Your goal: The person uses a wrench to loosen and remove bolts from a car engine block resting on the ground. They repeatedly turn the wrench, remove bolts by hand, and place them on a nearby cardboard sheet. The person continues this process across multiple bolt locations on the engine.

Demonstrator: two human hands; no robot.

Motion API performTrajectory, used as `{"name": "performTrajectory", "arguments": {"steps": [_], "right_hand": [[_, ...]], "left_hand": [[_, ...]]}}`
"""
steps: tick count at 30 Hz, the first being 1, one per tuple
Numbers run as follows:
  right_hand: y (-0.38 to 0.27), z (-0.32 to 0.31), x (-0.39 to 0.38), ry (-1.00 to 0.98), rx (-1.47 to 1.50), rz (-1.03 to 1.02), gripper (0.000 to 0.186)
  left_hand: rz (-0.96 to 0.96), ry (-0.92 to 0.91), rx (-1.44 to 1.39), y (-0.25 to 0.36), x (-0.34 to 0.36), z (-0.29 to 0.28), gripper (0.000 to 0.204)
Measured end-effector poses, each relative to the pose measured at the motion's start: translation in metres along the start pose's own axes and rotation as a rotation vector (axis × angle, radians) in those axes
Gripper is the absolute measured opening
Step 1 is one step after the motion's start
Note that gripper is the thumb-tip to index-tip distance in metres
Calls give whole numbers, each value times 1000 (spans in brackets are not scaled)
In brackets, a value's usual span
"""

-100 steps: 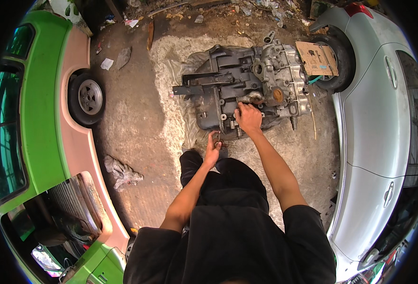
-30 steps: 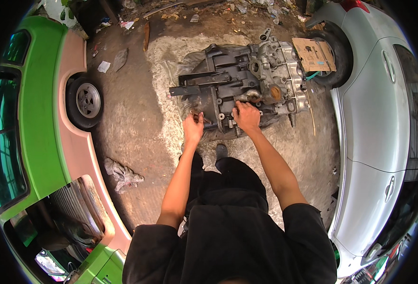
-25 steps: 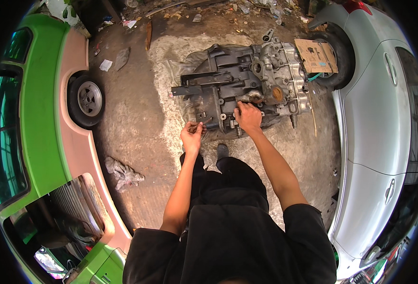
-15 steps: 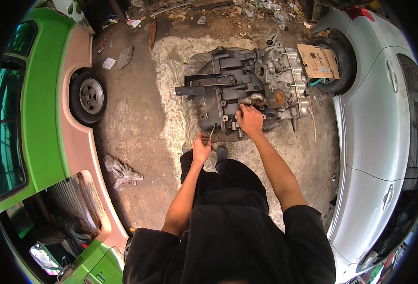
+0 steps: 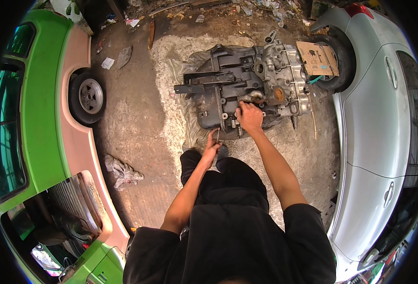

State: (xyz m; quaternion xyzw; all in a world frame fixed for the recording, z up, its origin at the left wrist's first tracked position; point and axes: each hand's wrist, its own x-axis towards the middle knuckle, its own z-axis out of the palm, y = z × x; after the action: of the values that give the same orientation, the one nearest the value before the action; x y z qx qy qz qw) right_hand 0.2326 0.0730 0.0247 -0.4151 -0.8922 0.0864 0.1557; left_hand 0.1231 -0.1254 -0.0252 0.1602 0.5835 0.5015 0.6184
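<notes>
A greasy engine [image 5: 209, 106] lies on its side in front of me, with a dark lower casing to the left and a silvery aluminium head to the right. Between the fingers of my left hand [image 5: 211, 150] is a thin metal rod [image 5: 218, 134], its tip at the near edge of the casing. My right hand [image 5: 250, 117] rests on the near middle of the engine, below a rusty round opening [image 5: 278, 95]. Its fingers are curled down, and whatever they grip is hidden beneath them.
Under the engine is a crumpled grey sheet [image 5: 188, 124]. A green and pink vehicle [image 5: 43, 113] stands to the left, a silver car [image 5: 374, 123] to the right. Cardboard [image 5: 318, 59] leans at the car's wheel. A rag [image 5: 122, 171] lies on the floor; litter [image 5: 247, 12] is scattered far back.
My left hand has shifted slightly right and toward me, and the rod now points more upright at the casing's edge. My right hand stays nearly in place on the engine.
</notes>
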Motion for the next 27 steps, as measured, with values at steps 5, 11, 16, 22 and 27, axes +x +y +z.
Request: {"name": "performTrajectory", "arguments": {"steps": [5, 11, 16, 22, 27], "right_hand": [[-1, 1, 0, 55, -31, -25, 23], [-1, 1, 0, -3, -5, 10, 30], [-1, 0, 0, 0, -3, 2, 28], [0, 2, 0, 19, -13, -1, 25], [0, 2, 0, 30, -9, -7, 25]], "left_hand": [[-16, 18, -156, -14, 11, -1, 56], [92, -6, -223, -24, 24, -2, 55], [148, -8, -236, -27, 26, 0, 53], [174, 19, -266, -25, 27, 6, 54], [169, 32, -218, -17, 24, 10, 55]]}}
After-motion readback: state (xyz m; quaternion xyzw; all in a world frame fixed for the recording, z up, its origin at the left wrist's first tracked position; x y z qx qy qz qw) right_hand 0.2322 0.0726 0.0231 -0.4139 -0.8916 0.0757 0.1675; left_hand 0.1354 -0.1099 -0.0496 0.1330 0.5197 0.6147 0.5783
